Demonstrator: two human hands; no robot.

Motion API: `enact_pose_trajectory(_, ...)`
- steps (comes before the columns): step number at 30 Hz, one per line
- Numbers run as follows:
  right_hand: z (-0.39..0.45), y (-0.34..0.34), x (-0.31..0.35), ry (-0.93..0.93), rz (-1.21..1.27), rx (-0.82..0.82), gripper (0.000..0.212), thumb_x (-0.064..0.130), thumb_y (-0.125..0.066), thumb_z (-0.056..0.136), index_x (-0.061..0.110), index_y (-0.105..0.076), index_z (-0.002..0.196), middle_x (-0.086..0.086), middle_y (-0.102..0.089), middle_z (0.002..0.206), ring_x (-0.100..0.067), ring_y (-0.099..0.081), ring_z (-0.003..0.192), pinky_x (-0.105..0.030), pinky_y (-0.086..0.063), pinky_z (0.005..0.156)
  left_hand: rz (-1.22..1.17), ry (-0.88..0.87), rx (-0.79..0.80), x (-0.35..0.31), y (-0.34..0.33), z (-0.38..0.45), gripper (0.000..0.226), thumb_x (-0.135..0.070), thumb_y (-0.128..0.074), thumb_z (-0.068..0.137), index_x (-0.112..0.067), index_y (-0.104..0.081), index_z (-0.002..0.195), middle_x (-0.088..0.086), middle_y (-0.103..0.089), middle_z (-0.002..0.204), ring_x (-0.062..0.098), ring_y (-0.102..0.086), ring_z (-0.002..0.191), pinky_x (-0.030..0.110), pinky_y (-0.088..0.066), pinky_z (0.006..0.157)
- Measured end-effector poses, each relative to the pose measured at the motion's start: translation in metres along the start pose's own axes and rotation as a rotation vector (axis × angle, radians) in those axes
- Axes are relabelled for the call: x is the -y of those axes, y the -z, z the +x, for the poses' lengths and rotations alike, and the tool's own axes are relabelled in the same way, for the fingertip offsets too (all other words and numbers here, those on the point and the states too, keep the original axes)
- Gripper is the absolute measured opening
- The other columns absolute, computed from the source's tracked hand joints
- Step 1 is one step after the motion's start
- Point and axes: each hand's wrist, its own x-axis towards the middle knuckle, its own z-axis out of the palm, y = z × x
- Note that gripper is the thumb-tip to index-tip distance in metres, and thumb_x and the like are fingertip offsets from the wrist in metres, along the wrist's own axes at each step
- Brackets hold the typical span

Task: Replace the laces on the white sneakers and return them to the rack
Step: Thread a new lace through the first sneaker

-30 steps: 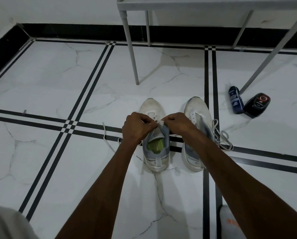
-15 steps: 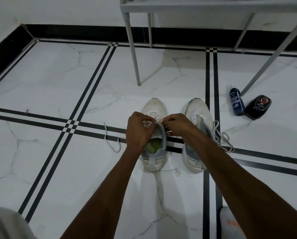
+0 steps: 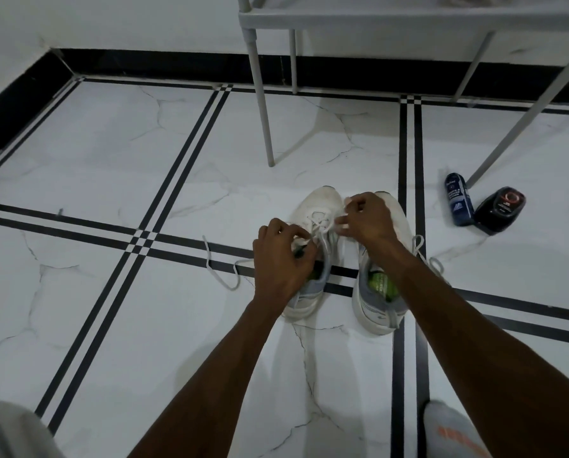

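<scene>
Two white sneakers with green insoles stand side by side on the floor, toes pointing away from me. Over the left sneaker (image 3: 319, 203) my left hand (image 3: 281, 256) is closed on its white lace (image 3: 319, 228) near the tongue. My right hand (image 3: 365, 219) pinches the other end of that lace above the toe area. A loose stretch of this lace (image 3: 220, 272) trails on the floor to the left. The right sneaker (image 3: 375, 309) is laced, and its loops (image 3: 422, 249) hang off its right side. My right forearm covers part of it.
A grey metal rack (image 3: 375, 14) stands at the back, with legs (image 3: 263, 104) reaching the floor just beyond the shoes. A blue bottle (image 3: 458, 200) and a black bottle (image 3: 501, 208) lie at the right. My sock-clad foot (image 3: 451, 431) is at the bottom right.
My right hand has lifted away and to the right, drawing the lace out over the toe. My left hand stayed at the tongue. The view shifted, so the shoes sit further right.
</scene>
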Motion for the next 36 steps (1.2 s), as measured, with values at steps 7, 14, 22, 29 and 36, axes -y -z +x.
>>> enact_pose_trajectory(7,-0.008,-0.021,0.003,-0.06,-0.058,0.135,0.006,0.023,-0.044,0.099,0.021,-0.046,0.094,-0.014,-0.067,0.104,-0.027,-0.072,0.089,-0.048,-0.062,0.068,0.131,-0.011,-0.015,-0.014,-0.005,-0.007,0.036,-0.05,-0.066,0.088,-0.022,-0.068,0.066,-0.007,-0.047,0.073,0.016,-0.052,0.072,0.034,-0.044,0.064)
enact_pose_trajectory(14,0.001,0.001,0.015,0.024,0.198,-0.173,0.006,0.005,-0.046,0.101,0.008,-0.046,0.105,-0.01,-0.061,0.104,-0.02,-0.069,0.091,-0.036,-0.062,0.07,0.184,0.031,-0.099,-0.007,-0.006,-0.011,0.029,-0.041,-0.069,0.083,-0.017,-0.069,0.066,0.001,-0.041,0.086,0.021,-0.044,0.086,0.034,-0.041,0.075)
enact_pose_trajectory(22,0.003,0.023,0.024,0.481,-0.405,0.008,0.021,0.012,-0.062,0.095,0.013,-0.064,0.116,-0.005,-0.06,0.117,-0.011,-0.059,0.1,-0.029,-0.052,0.09,0.209,-0.011,-0.126,-0.005,-0.009,-0.009,0.028,-0.042,-0.068,0.084,-0.02,-0.071,0.067,-0.001,-0.04,0.089,0.019,-0.038,0.091,0.025,-0.025,0.08)
enact_pose_trajectory(29,-0.011,-0.015,-0.02,0.499,-0.757,0.285,0.014,0.014,-0.064,0.088,0.006,-0.074,0.083,-0.01,-0.072,0.086,-0.025,-0.066,0.08,-0.042,-0.054,0.078,0.205,-0.007,-0.12,0.0,-0.009,-0.008,0.03,-0.043,-0.066,0.085,-0.019,-0.072,0.068,0.002,-0.041,0.092,0.019,-0.037,0.091,0.025,-0.025,0.08)
enact_pose_trajectory(36,-0.007,-0.019,-0.014,0.561,-0.711,0.346,0.016,0.016,-0.064,0.09,0.014,-0.071,0.104,-0.005,-0.06,0.106,-0.018,-0.059,0.088,-0.033,-0.049,0.083,0.18,-0.002,-0.106,0.001,-0.008,-0.009,0.032,-0.043,-0.066,0.086,-0.019,-0.071,0.066,0.001,-0.042,0.092,0.019,-0.038,0.093,0.028,-0.03,0.079)
